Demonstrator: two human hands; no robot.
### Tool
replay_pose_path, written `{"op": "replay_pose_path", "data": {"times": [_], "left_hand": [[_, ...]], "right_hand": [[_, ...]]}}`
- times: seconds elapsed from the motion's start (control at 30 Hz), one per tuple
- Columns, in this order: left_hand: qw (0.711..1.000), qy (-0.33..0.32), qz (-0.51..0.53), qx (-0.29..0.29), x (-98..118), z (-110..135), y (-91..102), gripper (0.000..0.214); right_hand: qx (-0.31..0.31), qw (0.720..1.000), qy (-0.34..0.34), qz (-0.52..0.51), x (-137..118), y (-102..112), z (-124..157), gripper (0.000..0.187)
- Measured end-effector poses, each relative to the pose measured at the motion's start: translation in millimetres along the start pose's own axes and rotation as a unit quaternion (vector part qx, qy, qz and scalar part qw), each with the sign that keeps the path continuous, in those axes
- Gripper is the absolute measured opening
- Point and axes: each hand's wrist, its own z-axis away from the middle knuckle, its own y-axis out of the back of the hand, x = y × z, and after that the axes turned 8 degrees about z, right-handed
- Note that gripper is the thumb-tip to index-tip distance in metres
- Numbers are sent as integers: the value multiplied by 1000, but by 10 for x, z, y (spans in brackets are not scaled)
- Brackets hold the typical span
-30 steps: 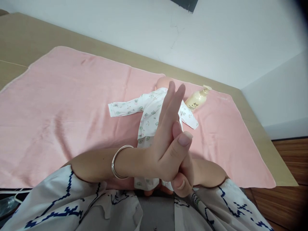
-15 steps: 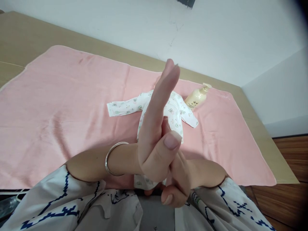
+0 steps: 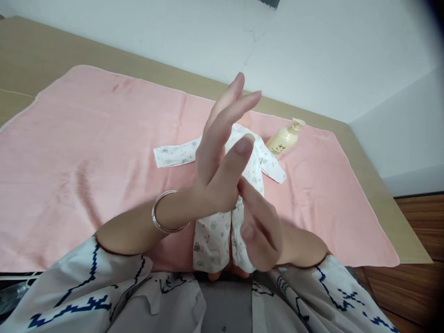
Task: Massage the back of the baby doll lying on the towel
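While the left hand (image 3: 217,157) and right hand (image 3: 260,226) touch above the doll (image 3: 212,233), their fingers (image 3: 236,108) stretch flat, holding nothing.

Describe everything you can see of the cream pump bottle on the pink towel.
The pump bottle is cream-coloured and smooth like plastic, with a paler pump head and a dark printed mark on its side. It seems to lie on the pink towel, pump toward the wall, close beside the doll's printed sleeve. Nothing grips it.

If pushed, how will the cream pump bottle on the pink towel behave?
The pump bottle lies on its side, so it may roll, though the pink towel likely slows it. Its smooth plastic looks rigid, perhaps slippery.
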Motion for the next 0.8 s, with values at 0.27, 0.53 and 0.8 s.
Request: {"op": "replay_pose_path", "data": {"times": [0.27, 0.53, 0.8], "left_hand": [[991, 96, -70, 56, -473, -57, -14, 30], [963, 244, -24, 108, -719, -154, 10, 18], [942, 271, -81, 182, -1203, -100, 129, 21]], "right_hand": [[102, 993, -8, -53, 220, -93, -235, 48], [72, 995, -61, 27, 347, 22, -391, 50], [109, 956, -35, 271, 798, 300, -679, 35]]}}
